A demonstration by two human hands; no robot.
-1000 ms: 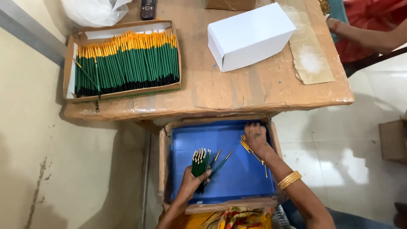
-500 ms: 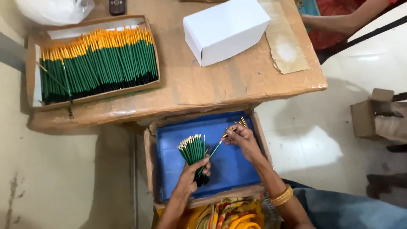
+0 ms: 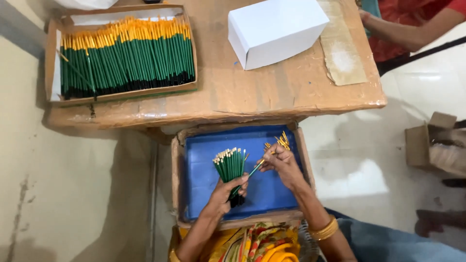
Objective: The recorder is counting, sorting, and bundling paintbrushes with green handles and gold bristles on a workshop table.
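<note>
While most of the green sticks already lie packed in the brown cardboard tray point(image 3: 53, 58) far to the upper left of the blue tray point(image 3: 204, 165), a smaller share is in my own lap. That big batch of green sticks point(image 3: 126, 60), yellow-tipped and black-ended, fills its tray nearly edge to edge on the counter point(image 3: 272, 97), so I judge the bulk of the sorting done.

At the middle of the blue tray, my left hand point(image 3: 224, 194) is clamped around a bundle of green sticks point(image 3: 231, 167), held upright with their pale tips fanned upward. Just right of that bundle, my right hand point(image 3: 282, 164) pinches a single green stick point(image 3: 254, 169), which slants down toward the bundle and nearly touches it. Above that hand, at the blue tray's upper right corner, a few loose gold ferrules point(image 3: 282, 141) remain, which I take as the little left to gather.

Beyond the blue tray's far edge, up on the counter, a closed white box point(image 3: 276, 30) stands. Right of it lies a strip of brown tape point(image 3: 342, 46), and further right another person's arm point(image 3: 412, 29) rests at the counter's edge.
</note>
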